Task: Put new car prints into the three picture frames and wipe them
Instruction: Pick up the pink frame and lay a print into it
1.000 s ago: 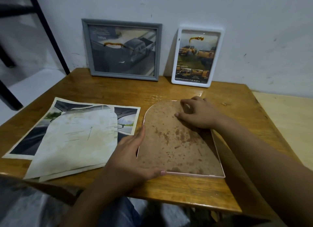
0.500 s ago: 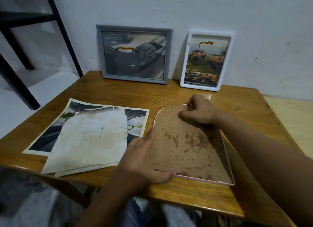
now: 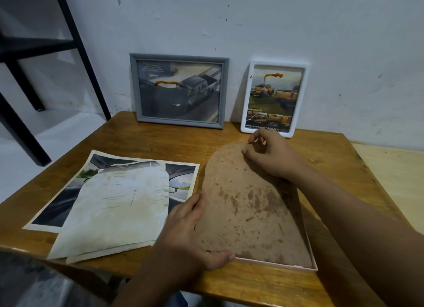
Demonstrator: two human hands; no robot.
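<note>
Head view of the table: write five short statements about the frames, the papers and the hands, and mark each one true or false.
1. The grey frame and the white frame lean upright against the wall. True.
2. The arched frame stands upright against the wall. False: it lies face down on the table, brown stained backing up.
3. The left hand rests along that frame's left edge, thumb at its near edge. True.
4. The right hand lies on the stained paper. False: it is at the frame's rounded far end, fingers curled at the backing's edge.
5. The stained paper lies underneath the car print. False: it lies on top of the print.
</note>
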